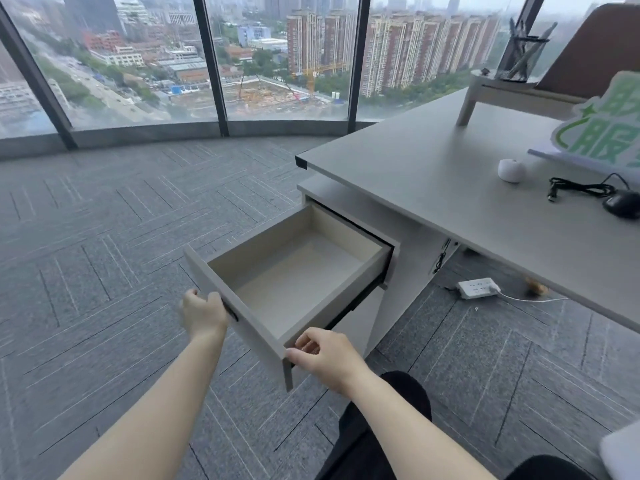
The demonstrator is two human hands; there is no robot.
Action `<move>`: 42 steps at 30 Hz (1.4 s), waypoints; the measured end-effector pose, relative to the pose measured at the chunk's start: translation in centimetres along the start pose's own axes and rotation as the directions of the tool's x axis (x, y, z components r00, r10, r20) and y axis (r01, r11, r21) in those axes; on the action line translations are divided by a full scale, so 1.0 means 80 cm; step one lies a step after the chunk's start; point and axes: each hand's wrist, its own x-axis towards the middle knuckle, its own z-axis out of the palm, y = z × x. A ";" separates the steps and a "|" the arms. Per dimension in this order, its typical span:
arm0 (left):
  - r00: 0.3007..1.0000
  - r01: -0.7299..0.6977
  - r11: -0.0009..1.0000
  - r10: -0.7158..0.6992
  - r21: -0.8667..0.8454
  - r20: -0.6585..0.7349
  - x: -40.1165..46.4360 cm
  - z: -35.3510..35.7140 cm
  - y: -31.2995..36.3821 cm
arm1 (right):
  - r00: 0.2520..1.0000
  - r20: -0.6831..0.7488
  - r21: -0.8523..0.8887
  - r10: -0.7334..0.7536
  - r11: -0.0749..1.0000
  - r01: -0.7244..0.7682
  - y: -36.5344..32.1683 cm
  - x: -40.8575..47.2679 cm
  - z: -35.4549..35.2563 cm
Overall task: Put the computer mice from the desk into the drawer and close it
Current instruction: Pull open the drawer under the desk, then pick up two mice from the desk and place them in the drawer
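Between my fingers sits the pulled-out grey wooden drawer [298,271]: left hand [204,315] curled over its front edge, right hand [325,351] pinching its corner; black corded mouse [621,202] and white rounded mouse [511,170] lie beyond on the grey counter [433,174].

The tabletop [433,174] is matt grey laminate, smooth; the drawer [263,327] front matches it, its inside a paler matt board. At right, a glossy black plastic mouse [621,202] and a smooth white one [511,170]. The floor [104,237] is rough grey carpet
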 end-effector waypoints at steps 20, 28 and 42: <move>0.364 -0.779 0.618 0.583 -0.106 0.726 -0.274 0.418 0.342 | 0.445 -0.887 -0.046 0.126 0.933 -0.356 0.183 -0.048 -0.531; 0.371 -0.849 0.528 0.546 0.036 0.751 -0.287 0.584 0.389 | 0.464 -0.843 -0.066 0.271 0.805 -0.590 0.262 0.025 -0.623; 0.482 -0.863 0.457 0.615 0.216 0.625 -0.280 0.637 0.403 | 0.419 -0.895 -0.080 0.154 0.868 -0.491 0.279 0.049 -0.639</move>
